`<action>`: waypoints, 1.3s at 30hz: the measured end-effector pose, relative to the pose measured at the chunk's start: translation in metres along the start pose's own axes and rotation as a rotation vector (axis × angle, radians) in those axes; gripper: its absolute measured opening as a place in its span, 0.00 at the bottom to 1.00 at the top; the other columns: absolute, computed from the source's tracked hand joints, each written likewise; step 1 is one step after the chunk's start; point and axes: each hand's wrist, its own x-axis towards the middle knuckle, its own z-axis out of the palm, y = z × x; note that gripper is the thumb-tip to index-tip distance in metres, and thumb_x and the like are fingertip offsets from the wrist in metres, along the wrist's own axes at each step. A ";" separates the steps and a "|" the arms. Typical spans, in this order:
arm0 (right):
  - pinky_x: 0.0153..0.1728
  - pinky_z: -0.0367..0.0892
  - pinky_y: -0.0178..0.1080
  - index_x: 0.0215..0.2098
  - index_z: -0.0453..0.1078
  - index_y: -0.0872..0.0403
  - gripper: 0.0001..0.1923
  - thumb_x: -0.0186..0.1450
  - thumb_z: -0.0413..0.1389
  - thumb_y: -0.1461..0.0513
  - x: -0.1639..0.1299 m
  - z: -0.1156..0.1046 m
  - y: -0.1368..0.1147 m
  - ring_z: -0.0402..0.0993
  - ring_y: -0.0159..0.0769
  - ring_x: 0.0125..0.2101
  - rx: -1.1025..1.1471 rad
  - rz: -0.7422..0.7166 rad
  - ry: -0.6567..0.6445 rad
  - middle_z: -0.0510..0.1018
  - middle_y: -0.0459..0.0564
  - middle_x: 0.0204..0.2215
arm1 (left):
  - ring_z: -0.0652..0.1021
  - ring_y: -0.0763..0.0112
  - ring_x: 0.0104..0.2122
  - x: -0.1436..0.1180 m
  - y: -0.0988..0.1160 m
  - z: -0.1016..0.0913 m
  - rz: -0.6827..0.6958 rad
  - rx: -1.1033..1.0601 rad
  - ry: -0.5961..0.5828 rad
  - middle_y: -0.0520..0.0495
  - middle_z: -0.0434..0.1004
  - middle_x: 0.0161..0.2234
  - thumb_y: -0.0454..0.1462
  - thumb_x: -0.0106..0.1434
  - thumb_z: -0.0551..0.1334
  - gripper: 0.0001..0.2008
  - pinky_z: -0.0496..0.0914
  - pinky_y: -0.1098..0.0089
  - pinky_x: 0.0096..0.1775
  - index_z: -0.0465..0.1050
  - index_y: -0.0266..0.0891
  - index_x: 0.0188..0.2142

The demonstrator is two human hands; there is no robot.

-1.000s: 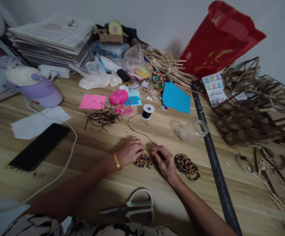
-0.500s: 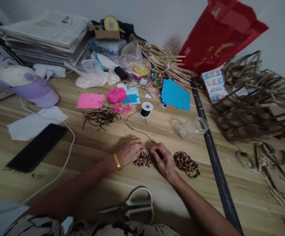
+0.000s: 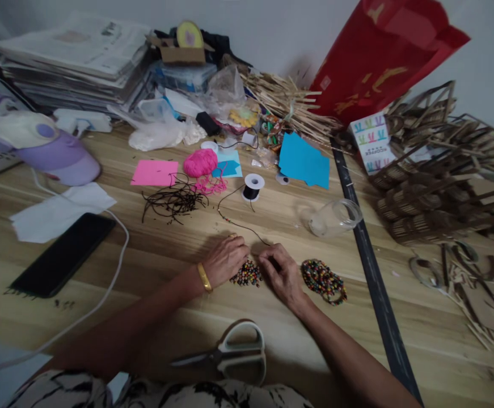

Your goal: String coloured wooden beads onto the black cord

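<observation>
A wooden table (image 3: 153, 255) is being covered with craft things.
A small pile of beads (image 3: 247, 274) is being touched by the left hand (image 3: 225, 260) and right hand (image 3: 281, 273), fingers curled together on it; a black cord (image 3: 247, 229) is running far to a spool (image 3: 253, 187).
</observation>
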 end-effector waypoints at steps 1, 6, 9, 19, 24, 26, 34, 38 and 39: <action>0.35 0.66 0.40 0.33 0.69 0.53 0.07 0.68 0.50 0.61 0.000 0.000 0.000 0.69 0.38 0.33 -0.022 -0.017 -0.006 0.72 0.50 0.29 | 0.72 0.64 0.37 0.000 0.000 -0.001 -0.001 -0.015 0.005 0.43 0.73 0.33 0.31 0.64 0.55 0.09 0.65 0.65 0.43 0.74 0.34 0.32; 0.43 0.66 0.45 0.38 0.67 0.51 0.05 0.68 0.49 0.64 -0.002 0.002 0.000 0.70 0.40 0.40 -0.115 -0.185 -0.094 0.76 0.52 0.37 | 0.74 0.67 0.34 0.002 -0.003 -0.009 -0.073 -0.190 0.066 0.45 0.75 0.31 0.29 0.60 0.59 0.06 0.67 0.67 0.41 0.74 0.35 0.29; 0.46 0.65 0.46 0.41 0.66 0.51 0.07 0.68 0.48 0.65 -0.002 0.003 0.000 0.70 0.40 0.44 -0.126 -0.246 -0.166 0.77 0.52 0.41 | 0.74 0.70 0.31 0.003 -0.010 -0.012 -0.143 -0.355 0.149 0.47 0.76 0.28 0.29 0.57 0.60 0.06 0.68 0.70 0.37 0.74 0.36 0.27; 0.49 0.66 0.48 0.44 0.65 0.51 0.09 0.68 0.48 0.67 -0.004 0.005 -0.002 0.70 0.40 0.48 -0.142 -0.293 -0.252 0.76 0.54 0.46 | 0.75 0.73 0.26 -0.001 -0.031 -0.004 -0.272 -0.816 0.225 0.46 0.78 0.25 0.33 0.53 0.62 0.05 0.70 0.75 0.30 0.76 0.31 0.28; 0.53 0.65 0.50 0.44 0.64 0.51 0.09 0.69 0.46 0.67 -0.001 0.005 -0.002 0.66 0.40 0.54 -0.124 -0.297 -0.285 0.73 0.56 0.52 | 0.75 0.73 0.25 -0.001 -0.034 0.001 -0.275 -0.842 0.219 0.47 0.78 0.24 0.34 0.53 0.62 0.05 0.70 0.75 0.29 0.75 0.31 0.28; 0.54 0.64 0.50 0.44 0.64 0.52 0.09 0.69 0.46 0.67 -0.001 0.006 -0.002 0.65 0.40 0.55 -0.125 -0.304 -0.300 0.72 0.56 0.52 | 0.75 0.74 0.24 -0.001 -0.034 0.002 -0.273 -0.845 0.221 0.47 0.78 0.24 0.33 0.53 0.62 0.05 0.70 0.76 0.29 0.75 0.31 0.28; 0.53 0.65 0.50 0.46 0.64 0.52 0.09 0.69 0.47 0.67 -0.003 0.006 -0.002 0.64 0.41 0.55 -0.140 -0.305 -0.317 0.72 0.55 0.52 | 0.75 0.74 0.25 -0.002 -0.032 -0.001 -0.270 -0.921 0.210 0.47 0.78 0.25 0.33 0.52 0.63 0.05 0.70 0.76 0.29 0.74 0.31 0.28; 0.51 0.65 0.50 0.45 0.65 0.52 0.09 0.69 0.47 0.66 -0.006 0.005 0.002 0.67 0.42 0.51 -0.122 -0.277 -0.288 0.73 0.56 0.48 | 0.76 0.72 0.27 -0.002 -0.030 -0.004 -0.291 -0.995 0.185 0.45 0.78 0.27 0.34 0.53 0.63 0.06 0.71 0.74 0.32 0.75 0.30 0.29; 0.49 0.66 0.49 0.45 0.65 0.52 0.08 0.69 0.47 0.66 -0.007 0.005 0.003 0.68 0.42 0.49 -0.118 -0.257 -0.255 0.73 0.56 0.46 | 0.76 0.72 0.28 -0.002 -0.029 -0.005 -0.294 -1.017 0.181 0.45 0.78 0.27 0.34 0.53 0.64 0.06 0.71 0.73 0.32 0.75 0.30 0.29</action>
